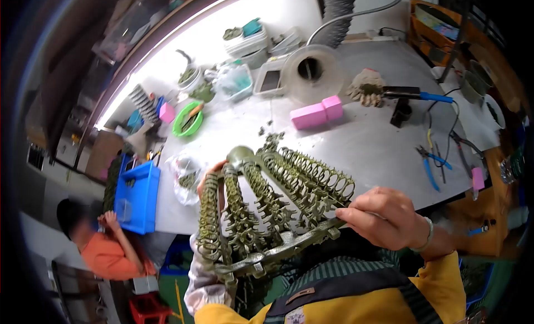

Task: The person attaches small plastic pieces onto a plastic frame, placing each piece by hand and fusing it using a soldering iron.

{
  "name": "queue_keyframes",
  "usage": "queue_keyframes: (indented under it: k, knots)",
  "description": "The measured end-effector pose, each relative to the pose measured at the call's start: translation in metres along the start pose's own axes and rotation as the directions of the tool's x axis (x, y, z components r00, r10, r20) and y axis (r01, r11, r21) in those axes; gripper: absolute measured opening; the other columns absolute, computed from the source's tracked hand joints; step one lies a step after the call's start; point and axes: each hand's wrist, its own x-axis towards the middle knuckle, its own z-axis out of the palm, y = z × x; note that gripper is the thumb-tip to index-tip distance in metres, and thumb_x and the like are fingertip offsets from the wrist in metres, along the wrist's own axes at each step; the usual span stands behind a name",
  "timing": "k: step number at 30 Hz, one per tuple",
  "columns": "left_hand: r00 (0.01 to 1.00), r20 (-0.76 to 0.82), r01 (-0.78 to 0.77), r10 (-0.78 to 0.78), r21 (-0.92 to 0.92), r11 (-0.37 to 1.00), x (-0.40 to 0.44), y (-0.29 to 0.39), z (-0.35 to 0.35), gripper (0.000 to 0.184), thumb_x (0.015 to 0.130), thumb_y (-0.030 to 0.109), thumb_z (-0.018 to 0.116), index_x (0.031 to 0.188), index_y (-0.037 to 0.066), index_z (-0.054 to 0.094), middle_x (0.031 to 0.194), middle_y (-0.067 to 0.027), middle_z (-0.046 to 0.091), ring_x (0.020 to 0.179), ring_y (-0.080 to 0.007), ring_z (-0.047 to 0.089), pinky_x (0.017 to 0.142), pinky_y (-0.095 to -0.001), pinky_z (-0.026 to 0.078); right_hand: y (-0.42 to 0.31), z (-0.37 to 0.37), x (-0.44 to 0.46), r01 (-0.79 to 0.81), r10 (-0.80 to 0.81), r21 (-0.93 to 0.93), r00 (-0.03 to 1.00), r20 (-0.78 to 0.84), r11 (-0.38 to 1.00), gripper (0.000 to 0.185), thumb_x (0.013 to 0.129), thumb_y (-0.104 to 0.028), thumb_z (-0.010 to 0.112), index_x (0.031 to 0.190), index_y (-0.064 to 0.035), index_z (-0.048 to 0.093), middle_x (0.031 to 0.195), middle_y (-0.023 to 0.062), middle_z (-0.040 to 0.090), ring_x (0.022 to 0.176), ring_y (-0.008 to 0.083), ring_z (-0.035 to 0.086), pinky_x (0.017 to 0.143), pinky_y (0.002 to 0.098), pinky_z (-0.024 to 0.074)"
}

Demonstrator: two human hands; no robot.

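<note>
A large olive-green ribbed piece (267, 199), with several rows of small rings and branches fanning out from a round knob, is held up in front of my body. My left hand (214, 179) grips its upper left side near the knob, mostly hidden behind it. At the piece's right end, the thumb and fingers of my right hand (384, 215) are pinched together against the lower bar's corner; what they hold is too small to make out. Small green bits (271, 140) lie on the grey table (239, 123) just beyond the knob.
Pink blocks (317, 113), a green bowl (188, 120), a clear round duct hood (312, 73), a heat tool (411, 94) and blue-handled pliers (431, 168) are on the table. At left, a person in orange (111, 251) sits beside a blue tray (146, 199).
</note>
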Motion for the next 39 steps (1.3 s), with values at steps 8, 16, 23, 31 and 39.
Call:
queue_keyframes:
  k: [8,16,23,31,39]
  knots:
    - [0.982,-0.126,-0.135,0.143,0.074,0.988,0.022,-0.001,0.002,0.022,0.091,-0.001,0.063,0.112,-0.002,0.066,0.098,-0.0068,0.069,0.086,-0.0110,0.065,0.074,-0.0248,0.053,-0.009,0.042,-0.022,0.120,-0.119,-0.085,0.993,0.016,0.989,0.022,0.080,-0.003,0.069,0.102,-0.0026,0.072,0.093,0.0028,0.058,0.073,0.0149,0.061,0.066,0.0257,0.0530]
    - [0.949,-0.054,-0.315,0.311,-0.119,0.942,0.041,-0.017,-0.010,0.025,0.094,-0.007,0.053,0.119,-0.009,0.060,0.117,-0.0155,0.065,0.104,-0.0182,0.063,0.095,-0.0291,0.049,-0.004,0.056,-0.044,0.138,-0.132,-0.164,0.990,0.050,0.977,0.018,0.078,-0.003,0.071,0.096,-0.0060,0.073,0.093,0.0023,0.058,0.076,0.0177,0.060,0.065,0.0274,0.0527]
    - [0.855,-0.045,-0.484,0.517,0.288,0.826,0.046,-0.003,0.007,0.027,0.089,-0.012,0.056,0.113,-0.005,0.064,0.112,-0.0144,0.068,0.102,-0.0191,0.065,0.093,-0.0297,0.051,-0.002,0.056,-0.047,0.137,-0.132,-0.145,0.990,0.046,0.980,0.014,0.075,-0.002,0.075,0.088,-0.0056,0.073,0.090,0.0025,0.059,0.073,0.0182,0.061,0.064,0.0275,0.0535]
    - [0.820,-0.018,-0.540,0.572,0.308,0.783,0.052,-0.006,0.021,0.033,0.086,-0.014,0.053,0.115,-0.004,0.065,0.115,-0.0142,0.068,0.104,-0.0196,0.065,0.094,-0.0303,0.051,-0.002,0.057,-0.062,0.147,-0.142,-0.163,0.989,0.044,0.976,0.012,0.076,-0.002,0.076,0.086,-0.0068,0.072,0.088,0.0014,0.058,0.072,0.0164,0.060,0.064,0.0264,0.0530]
    - [0.854,0.032,-0.506,0.519,0.283,0.815,0.062,-0.007,0.019,0.034,0.087,-0.013,0.053,0.118,-0.003,0.061,0.116,-0.0147,0.067,0.106,-0.0209,0.065,0.094,-0.0314,0.051,-0.005,0.057,-0.064,0.157,-0.161,-0.175,0.987,-0.012,0.972,0.010,0.075,-0.003,0.075,0.081,-0.0095,0.070,0.085,-0.0004,0.058,0.070,0.0140,0.061,0.064,0.0234,0.0513]
